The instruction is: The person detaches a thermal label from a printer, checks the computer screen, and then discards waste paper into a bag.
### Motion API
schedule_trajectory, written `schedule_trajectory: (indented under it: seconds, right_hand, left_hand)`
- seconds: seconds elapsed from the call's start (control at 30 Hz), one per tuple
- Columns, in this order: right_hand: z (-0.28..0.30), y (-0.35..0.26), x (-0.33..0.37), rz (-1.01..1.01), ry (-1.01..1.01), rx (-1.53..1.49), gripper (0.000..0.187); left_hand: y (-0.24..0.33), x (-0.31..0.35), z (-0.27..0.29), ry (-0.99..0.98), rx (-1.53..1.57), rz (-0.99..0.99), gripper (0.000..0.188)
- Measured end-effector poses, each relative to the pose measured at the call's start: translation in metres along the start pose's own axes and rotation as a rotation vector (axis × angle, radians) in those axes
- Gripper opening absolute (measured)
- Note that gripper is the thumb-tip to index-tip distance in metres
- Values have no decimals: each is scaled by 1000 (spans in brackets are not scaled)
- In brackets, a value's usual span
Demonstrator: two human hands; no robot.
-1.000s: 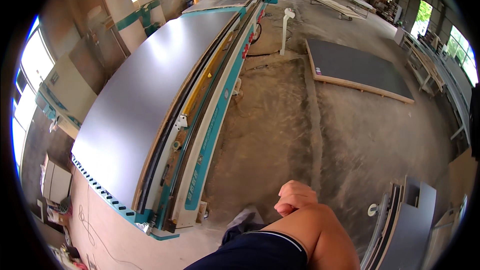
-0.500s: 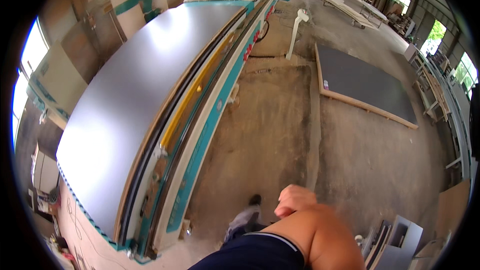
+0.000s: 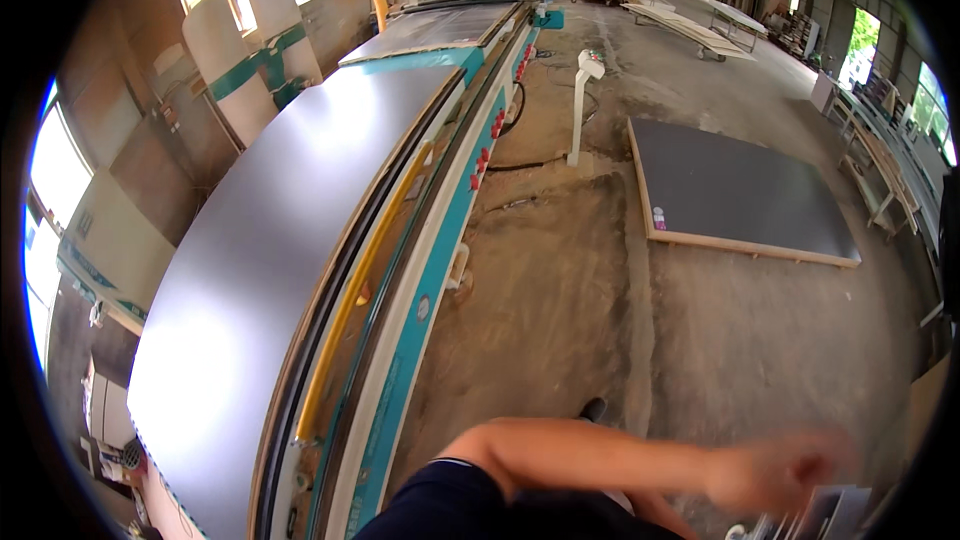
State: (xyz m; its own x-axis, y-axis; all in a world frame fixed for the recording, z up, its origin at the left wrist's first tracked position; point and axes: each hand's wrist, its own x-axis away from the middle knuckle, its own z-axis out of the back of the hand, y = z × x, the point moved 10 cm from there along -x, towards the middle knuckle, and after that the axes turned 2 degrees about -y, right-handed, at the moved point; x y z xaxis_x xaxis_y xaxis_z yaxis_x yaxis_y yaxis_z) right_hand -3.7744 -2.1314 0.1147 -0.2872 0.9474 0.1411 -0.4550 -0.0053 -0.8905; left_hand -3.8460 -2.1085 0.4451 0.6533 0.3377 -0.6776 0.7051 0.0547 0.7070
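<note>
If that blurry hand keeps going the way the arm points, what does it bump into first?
Probably the stack of grey panels at the lower right corner: the hand is blurred and sits just above their edge. Which hand it is, and the depth, stay unclear.

I see a plain grey panel [image 3: 270, 270] filling the left of the frame on a teal-framed machine bed [image 3: 425, 310] with a yellow rail [image 3: 355, 300], a dark grey sheet [image 3: 740, 190] with pale wooden edges at upper right, and brownish dusty floor [image 3: 600, 320] in the centre.
</note>
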Motion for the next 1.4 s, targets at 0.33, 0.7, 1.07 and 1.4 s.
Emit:
schedule_trajectory:
  seconds: [0.33,0.7,1.07,1.4]
  right_hand:
    - [146,262,-97,-479,48,170,35]
    - [273,220,-417,-406,127,123,27]
    - [282,346,-517,-419,91,-1,14]
    - [336,426,-650,-817,-160,156,10]
  left_hand:
    - [-141,605,346,278,-1207,1964,30]
    - [-205,629,479,962,-723,1987,23]
    - [-131,250,970,997,-1445,1267,46]
    - [-253,336,1063,545,-1202,1848,28]
